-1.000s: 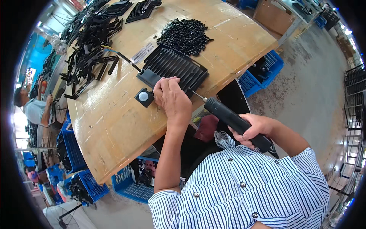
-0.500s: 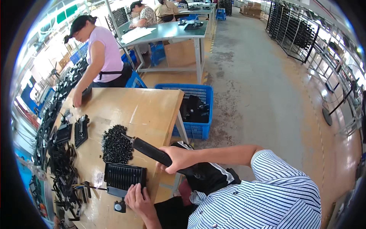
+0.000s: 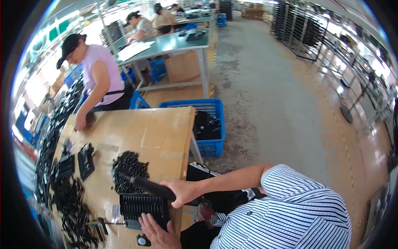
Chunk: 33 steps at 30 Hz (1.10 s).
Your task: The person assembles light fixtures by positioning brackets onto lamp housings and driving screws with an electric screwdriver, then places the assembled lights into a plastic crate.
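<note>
A black finned floodlight (image 3: 141,204) lies on the near part of the wooden table, a cable at its left and a small motion sensor (image 3: 143,240) below it. Across its lower edge rests my left hand (image 3: 159,233), fingers stretched out and thumb apart. My right hand (image 3: 184,193) is wrapped round a black electric screwdriver (image 3: 151,187), which points left. The driver's tip is at the lower part of a pile of small black screws (image 3: 130,166), just above the floodlight in the picture; whether it touches a screw I cannot tell.
Tangled black brackets and cables (image 3: 72,207) cover the table's left side, with another finned housing (image 3: 86,161) nearby. A person in a pink top (image 3: 101,74) works at the far end. A blue crate (image 3: 219,128) of black parts stands beyond the table's right edge.
My right hand has shifted the screwdriver a little down and left against the screw pile. My left hand has spread flatter over the floodlight. The whole view has also shifted.
</note>
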Each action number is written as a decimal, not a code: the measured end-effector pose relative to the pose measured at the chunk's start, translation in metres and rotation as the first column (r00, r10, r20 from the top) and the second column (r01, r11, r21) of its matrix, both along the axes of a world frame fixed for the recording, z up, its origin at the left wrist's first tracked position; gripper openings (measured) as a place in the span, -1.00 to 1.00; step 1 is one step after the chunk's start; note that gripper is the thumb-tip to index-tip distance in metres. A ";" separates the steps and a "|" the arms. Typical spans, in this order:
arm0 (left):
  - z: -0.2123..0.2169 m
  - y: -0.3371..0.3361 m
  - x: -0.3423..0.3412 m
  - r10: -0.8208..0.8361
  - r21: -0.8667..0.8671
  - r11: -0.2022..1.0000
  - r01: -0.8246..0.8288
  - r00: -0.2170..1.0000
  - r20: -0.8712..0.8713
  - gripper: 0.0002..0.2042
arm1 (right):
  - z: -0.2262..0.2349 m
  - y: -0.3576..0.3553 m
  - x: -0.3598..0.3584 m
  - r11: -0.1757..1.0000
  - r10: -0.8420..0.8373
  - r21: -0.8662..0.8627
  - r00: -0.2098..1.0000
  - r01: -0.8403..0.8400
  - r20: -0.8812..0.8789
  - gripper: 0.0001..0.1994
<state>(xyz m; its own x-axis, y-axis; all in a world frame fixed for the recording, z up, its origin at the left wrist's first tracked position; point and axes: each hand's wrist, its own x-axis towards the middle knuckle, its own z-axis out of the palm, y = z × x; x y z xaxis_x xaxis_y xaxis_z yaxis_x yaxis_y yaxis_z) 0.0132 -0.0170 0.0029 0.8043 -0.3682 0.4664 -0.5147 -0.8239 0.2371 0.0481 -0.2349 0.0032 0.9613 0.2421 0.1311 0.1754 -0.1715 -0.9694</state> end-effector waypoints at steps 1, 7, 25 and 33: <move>0.003 0.004 -0.003 -0.033 -0.008 0.999 0.033 0.999 -0.006 -0.40 | 0.003 0.006 0.000 0.999 0.030 -0.034 0.999 -0.031 -0.022 -0.35; 0.004 0.003 -0.008 0.089 0.303 0.952 -0.053 0.990 -0.106 -0.49 | -0.016 0.023 -0.007 0.994 -0.109 0.019 0.990 0.108 0.090 -0.34; -0.005 0.002 0.000 0.180 0.130 0.979 -0.157 0.966 -0.183 -0.43 | -0.012 0.017 0.003 0.996 -0.071 0.052 0.994 0.066 0.087 -0.46; -0.009 -0.012 -0.041 0.231 0.118 0.970 -0.213 0.958 -0.171 -0.23 | -0.001 -0.003 -0.018 0.986 0.128 0.105 0.992 -0.129 0.014 -0.36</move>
<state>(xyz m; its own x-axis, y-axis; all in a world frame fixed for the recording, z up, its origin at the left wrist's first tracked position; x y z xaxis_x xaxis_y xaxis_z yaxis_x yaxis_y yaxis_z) -0.0280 -0.0292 -0.0059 0.9388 -0.2067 0.2756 -0.2716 -0.9363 0.2228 0.0304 -0.2383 0.0021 0.9219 0.3484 0.1694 0.1966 -0.0440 -0.9795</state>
